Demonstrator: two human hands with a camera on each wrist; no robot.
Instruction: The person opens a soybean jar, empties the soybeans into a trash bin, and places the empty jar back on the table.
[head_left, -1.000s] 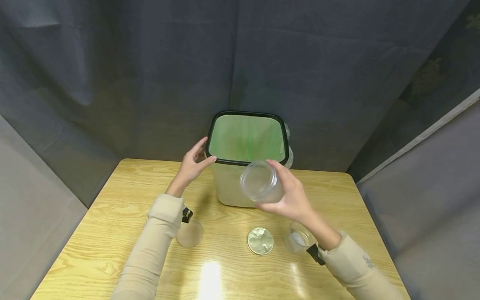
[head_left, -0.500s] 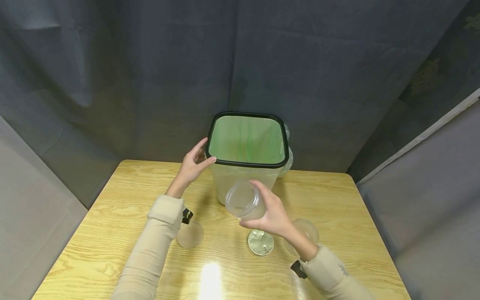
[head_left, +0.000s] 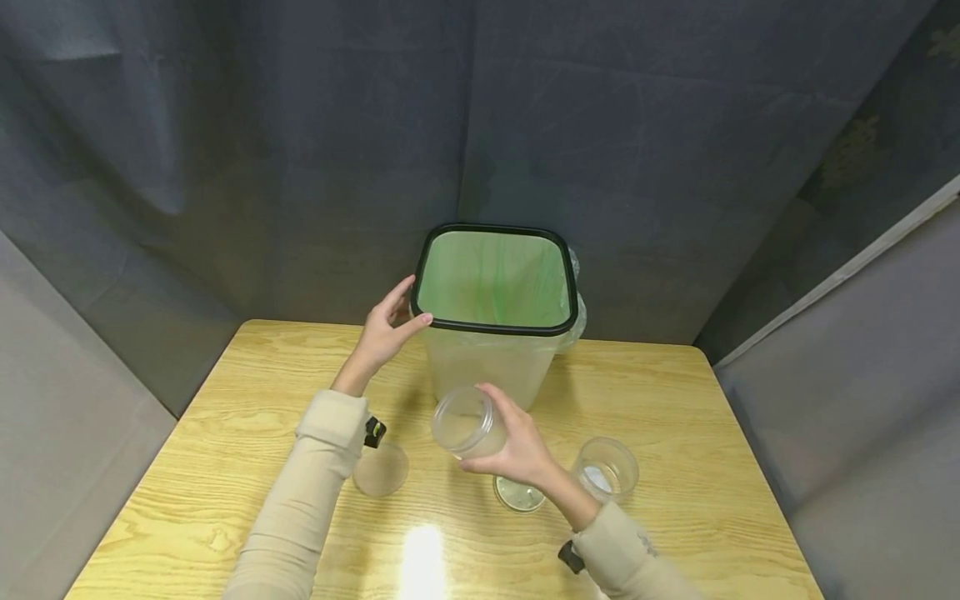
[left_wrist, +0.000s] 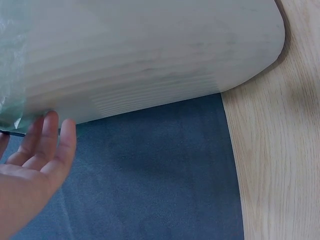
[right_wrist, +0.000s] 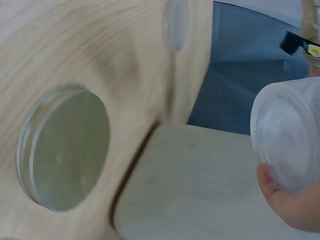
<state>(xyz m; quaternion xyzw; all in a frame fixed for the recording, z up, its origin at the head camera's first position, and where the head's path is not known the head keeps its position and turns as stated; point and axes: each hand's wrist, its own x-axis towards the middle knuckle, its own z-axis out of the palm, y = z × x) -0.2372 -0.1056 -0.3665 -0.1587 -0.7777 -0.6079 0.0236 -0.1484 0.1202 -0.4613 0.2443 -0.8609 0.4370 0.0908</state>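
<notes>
My right hand (head_left: 520,446) grips a clear plastic jar (head_left: 467,425), tilted with its mouth to the left, above the table in front of the bin. The right wrist view shows the base of this jar (right_wrist: 282,137) with a fingertip against it. My left hand (head_left: 380,333) touches the left front corner of the trash bin (head_left: 480,358), thumb on its black rim and fingers along the outer side. In the left wrist view, the fingers (left_wrist: 50,142) lie lightly bent against the bin wall. The bin's green liner shows inside.
A flat round silvery disc (head_left: 519,498) lies partly under my right hand. Right of it stands a clear container (head_left: 609,460) with something white at the bottom. A clear round lid (head_left: 382,471) lies by my left sleeve. Dark curtain (head_left: 337,167) hangs behind the wooden table (head_left: 262,375).
My right hand has moved the jar left and nearer, from the bin's front rim to above the table. The left hand stays at the rim. The clear container at right is more exposed.
</notes>
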